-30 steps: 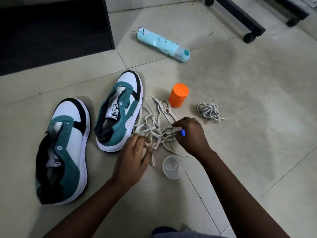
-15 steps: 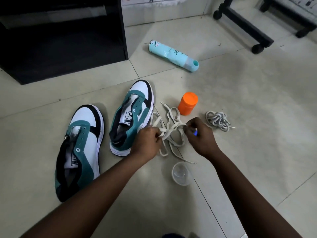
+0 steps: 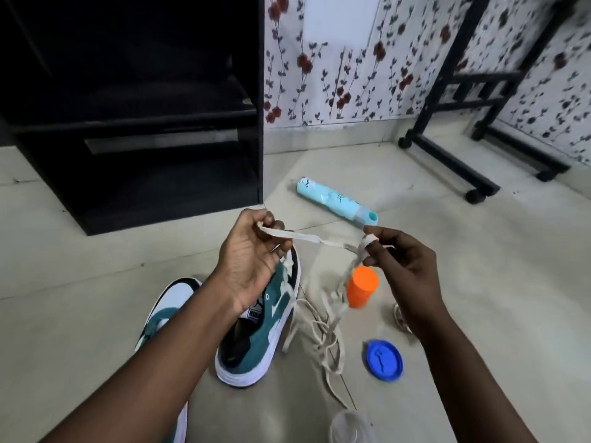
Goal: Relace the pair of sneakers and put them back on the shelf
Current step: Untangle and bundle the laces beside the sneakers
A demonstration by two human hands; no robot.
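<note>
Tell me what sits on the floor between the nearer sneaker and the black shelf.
Nothing visible does. The nearer sneaker lies on bare tile in front of the shelf. The bottle, orange cup and blue lid all lie off to the right. The left hand and lace are raised above that gap.

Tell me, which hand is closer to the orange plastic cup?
Right. The right hand holds the cream shoelace just above the orange plastic cup; the left hand is farther left, over the teal sneaker.
</note>
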